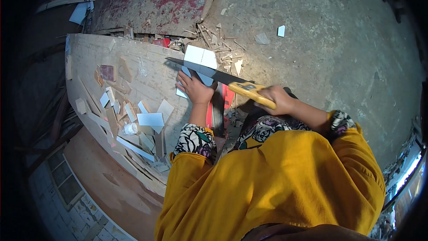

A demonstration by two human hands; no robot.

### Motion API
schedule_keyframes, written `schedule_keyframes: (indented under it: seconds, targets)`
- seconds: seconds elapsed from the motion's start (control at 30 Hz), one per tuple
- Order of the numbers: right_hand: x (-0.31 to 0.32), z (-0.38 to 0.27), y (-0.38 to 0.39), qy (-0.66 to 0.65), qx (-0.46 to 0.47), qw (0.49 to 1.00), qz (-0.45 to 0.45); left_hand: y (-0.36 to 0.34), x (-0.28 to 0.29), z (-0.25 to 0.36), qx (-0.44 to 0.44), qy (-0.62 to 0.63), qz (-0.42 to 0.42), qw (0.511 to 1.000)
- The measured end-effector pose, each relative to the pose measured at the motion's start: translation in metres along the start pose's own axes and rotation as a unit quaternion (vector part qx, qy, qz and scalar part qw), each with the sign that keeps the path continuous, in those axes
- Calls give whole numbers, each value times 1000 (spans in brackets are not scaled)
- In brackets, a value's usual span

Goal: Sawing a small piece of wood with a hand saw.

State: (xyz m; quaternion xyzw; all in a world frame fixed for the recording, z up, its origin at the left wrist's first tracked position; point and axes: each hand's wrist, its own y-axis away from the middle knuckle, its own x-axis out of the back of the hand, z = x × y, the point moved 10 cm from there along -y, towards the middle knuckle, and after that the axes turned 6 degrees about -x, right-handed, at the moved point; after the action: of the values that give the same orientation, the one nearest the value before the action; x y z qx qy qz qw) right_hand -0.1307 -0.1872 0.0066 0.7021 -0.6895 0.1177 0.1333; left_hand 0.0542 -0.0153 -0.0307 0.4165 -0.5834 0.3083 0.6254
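A white-faced board (200, 56) lies at the right edge of the wooden bench, its far end jutting past the edge. A pencil-like line runs across that end. My left hand (196, 90) bears down on the near part of the board, gripping it against the bench with fingers pointing left and away. In my right hand (281, 101) is a hand saw (248, 93), held closed around its yellow handle. The dark blade slants leftward over the board, just beyond my left fingers. Whether the teeth are in a cut I cannot tell.
Wood and white-faced offcuts (150, 119) are heaped on the bench (151, 69) left of my arm, with a crumpled clear plastic piece among them. Scraps litter the concrete floor (312, 53) beyond the saw. A worn red panel (156, 2) lies at the far left.
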Motion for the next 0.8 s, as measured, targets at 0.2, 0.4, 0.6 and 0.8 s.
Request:
schedule_keyframes:
  seconds: [0.2, 0.4, 0.6, 0.8]
  targets:
    - [0, -3, -15, -27, -30, 999, -9, 0, 4, 5, -18, 5, 30, 999]
    - [10, 2, 33, -50, -76, 995, -33, 4, 0, -3, -26, -18, 44, 999]
    - [-5, -4, -41, 1, 19, 999, 26, -5, 5, 3, 7, 11, 22, 1000]
    - [17, -1, 23, -39, -61, 997, -15, -2, 0, 2, -30, 18, 12, 999]
